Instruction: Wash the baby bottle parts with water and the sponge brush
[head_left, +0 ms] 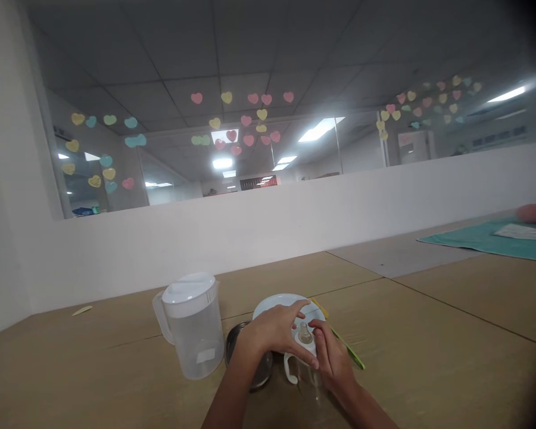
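A clear baby bottle (311,381) with a white collar, a white side handle (289,370) and a clear nipple (304,333) stands upright low in the middle of the view. My left hand (277,329) arches over its left side, thumb and fingers spread apart around the nipple. On the right side, my right hand (333,356) grips the bottle by its collar. Behind both hands lies a pale blue plate (268,302). A metal bowl (262,372) sits partly hidden under my left forearm.
A lidded plastic pitcher (194,333) stands left of the bowl. A green-handled utensil (355,357) and a yellow item (320,307) lie by the plate. At the far right is a teal cloth (473,238). A white wall (250,229) runs behind the table.
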Available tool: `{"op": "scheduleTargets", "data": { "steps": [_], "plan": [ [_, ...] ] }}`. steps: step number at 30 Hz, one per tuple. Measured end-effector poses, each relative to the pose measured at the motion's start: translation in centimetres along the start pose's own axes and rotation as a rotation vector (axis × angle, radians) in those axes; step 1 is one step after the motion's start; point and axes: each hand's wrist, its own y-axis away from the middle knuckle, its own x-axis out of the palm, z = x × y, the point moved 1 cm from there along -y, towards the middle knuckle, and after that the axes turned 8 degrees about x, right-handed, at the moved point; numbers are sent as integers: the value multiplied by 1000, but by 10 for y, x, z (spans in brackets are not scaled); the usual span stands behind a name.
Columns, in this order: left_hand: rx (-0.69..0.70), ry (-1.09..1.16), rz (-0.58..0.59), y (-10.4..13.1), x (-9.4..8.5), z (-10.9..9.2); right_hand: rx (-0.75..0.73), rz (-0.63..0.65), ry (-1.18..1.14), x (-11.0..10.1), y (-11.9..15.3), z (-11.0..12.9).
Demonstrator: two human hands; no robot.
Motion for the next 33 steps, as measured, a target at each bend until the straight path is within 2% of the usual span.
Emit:
{"op": "scheduleTargets", "data": {
  "steps": [2,6,12,17,21,27,33],
  "plan": [
    [-14,28,5,2,-4,2,-3,9,1,0,0,1],
    [-121,-110,-44,3,-9,2,-5,24,-4,-1,0,3],
    [-45,0,-27,3,-5,-2,14,30,9,-2,0,4],
    [-128,-81,-77,5,-10,-1,-22,27,9,-3,-1,8],
    [-70,-69,-105,7,-11,2,-32,18,15,-4,-2,9],
    [-62,-74,24,4,-4,1,-56,31,18,-4,-1,8],
    [-50,-106,7,2,-4,1,-72,25,27,-5,-1,9]
  ]
}}
